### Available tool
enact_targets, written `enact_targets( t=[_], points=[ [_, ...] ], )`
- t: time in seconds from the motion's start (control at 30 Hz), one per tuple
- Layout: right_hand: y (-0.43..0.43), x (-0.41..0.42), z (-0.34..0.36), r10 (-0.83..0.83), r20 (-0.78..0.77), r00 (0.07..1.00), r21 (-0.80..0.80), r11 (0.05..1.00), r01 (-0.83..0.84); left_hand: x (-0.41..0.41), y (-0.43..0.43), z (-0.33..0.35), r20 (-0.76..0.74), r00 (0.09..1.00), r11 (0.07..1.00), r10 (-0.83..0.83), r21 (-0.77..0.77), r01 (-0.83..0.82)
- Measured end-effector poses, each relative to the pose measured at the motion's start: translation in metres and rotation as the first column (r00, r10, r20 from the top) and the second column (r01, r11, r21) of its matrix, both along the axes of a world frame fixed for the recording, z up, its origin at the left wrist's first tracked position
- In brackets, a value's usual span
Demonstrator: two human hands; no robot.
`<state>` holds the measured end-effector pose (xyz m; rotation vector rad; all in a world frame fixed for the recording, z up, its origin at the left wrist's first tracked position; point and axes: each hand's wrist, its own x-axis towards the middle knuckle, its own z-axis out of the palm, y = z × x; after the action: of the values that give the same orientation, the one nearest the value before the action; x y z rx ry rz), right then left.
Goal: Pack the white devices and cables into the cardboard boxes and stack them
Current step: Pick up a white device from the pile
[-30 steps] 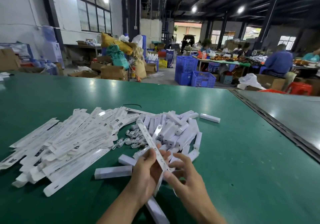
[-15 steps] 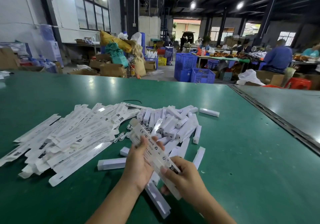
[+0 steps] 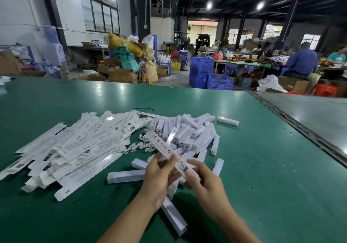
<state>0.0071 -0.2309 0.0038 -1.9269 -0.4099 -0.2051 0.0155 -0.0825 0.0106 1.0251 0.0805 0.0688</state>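
My left hand [image 3: 159, 178] and my right hand [image 3: 204, 180] both grip one long white printed box [image 3: 163, 147], held slanting up to the left above the green table [image 3: 253, 167]. The right fingers pinch its near end. A heap of flat unfolded boxes [image 3: 78, 148] spreads to the left. White devices [image 3: 189, 133] are piled behind my hands, with coiled white cables [image 3: 139, 147] between the two piles. Closed boxes lie near my wrists, one to the left [image 3: 125, 176] and one below my left hand [image 3: 173, 216].
One device [image 3: 227, 120] lies apart at the back right of the pile. A metal seam [image 3: 300, 130] separates this table from a grey one on the right. Blue crates [image 3: 201, 71], cardboard cartons and seated workers [image 3: 300, 60] are beyond the far edge.
The box in my hands has turned from its broad printed face to a narrower side and now points more up and left. My hands have shifted slightly right.
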Motion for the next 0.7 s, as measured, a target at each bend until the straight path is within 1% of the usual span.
enact_targets(
  t=[0.07,0.1,0.17,0.2,0.23,0.27,0.3,0.33,0.37,0.4,0.43,0.47,0.53,0.57,0.63,0.7],
  points=[
    [-0.006,0.003,0.000,-0.083,0.034,0.996,-0.005,0.997,0.083,0.001,0.006,0.002,-0.025,0.999,0.997,0.028,-0.074,-0.029],
    [-0.011,0.005,0.000,-0.129,0.076,0.989,-0.058,0.989,0.134,0.002,0.009,0.003,-0.040,0.998,0.993,0.047,-0.103,-0.051],
    [-0.022,0.011,0.001,-0.248,0.179,0.952,-0.187,0.942,0.280,0.003,0.014,0.003,-0.060,0.994,0.985,0.090,-0.145,-0.098],
    [-0.027,0.013,0.002,-0.290,0.196,0.937,-0.210,0.921,0.329,0.004,0.016,0.003,-0.059,0.992,0.981,0.110,-0.151,-0.118],
    [-0.031,0.014,0.003,-0.300,0.191,0.935,-0.205,0.919,0.337,0.005,0.018,0.002,-0.056,0.990,0.980,0.132,-0.145,-0.139],
    [-0.033,0.014,0.003,-0.275,0.160,0.948,-0.180,0.936,0.302,0.006,0.018,0.001,-0.050,0.988,0.979,0.148,-0.133,-0.153],
    [-0.032,0.012,0.003,-0.219,0.092,0.971,-0.123,0.966,0.229,0.006,0.018,0.000,-0.043,0.988,0.979,0.151,-0.131,-0.156],
    [-0.028,0.009,0.003,-0.131,-0.002,0.991,-0.032,0.991,0.131,0.006,0.017,-0.001,-0.033,0.990,0.980,0.136,-0.141,-0.140],
    [-0.023,0.005,0.003,-0.027,-0.092,0.995,0.074,0.997,0.034,0.006,0.015,-0.001,-0.022,0.994,0.982,0.108,-0.152,-0.110],
    [-0.017,0.001,0.004,0.073,-0.171,0.983,0.188,0.981,-0.040,0.006,0.013,-0.001,-0.014,0.997,0.985,0.076,-0.154,-0.077],
    [-0.011,-0.001,0.004,0.153,-0.226,0.962,0.294,0.952,-0.082,0.005,0.011,-0.002,-0.005,0.998,0.988,0.055,-0.147,-0.056],
    [-0.006,-0.003,0.003,0.200,-0.253,0.947,0.375,0.922,-0.095,0.006,0.010,-0.002,0.002,0.999,0.989,0.053,-0.136,-0.052],
    [0.001,-0.005,0.002,0.203,-0.246,0.948,0.450,0.890,-0.074,0.005,0.009,-0.004,0.016,0.995,0.993,0.094,-0.079,-0.093],
    [0.003,-0.006,0.001,0.165,-0.220,0.961,0.439,0.897,-0.054,0.004,0.008,-0.004,0.044,0.992,0.993,0.119,-0.009,-0.119],
    [0.003,-0.007,-0.001,0.072,-0.137,0.988,0.370,0.929,-0.017,0.000,0.006,-0.004,0.148,0.983,0.972,0.109,0.193,-0.136],
    [0.001,-0.005,-0.004,0.000,-0.057,0.998,0.309,0.951,0.018,-0.002,0.002,-0.006,0.231,0.973,0.922,0.017,0.374,-0.104]
  ],
)
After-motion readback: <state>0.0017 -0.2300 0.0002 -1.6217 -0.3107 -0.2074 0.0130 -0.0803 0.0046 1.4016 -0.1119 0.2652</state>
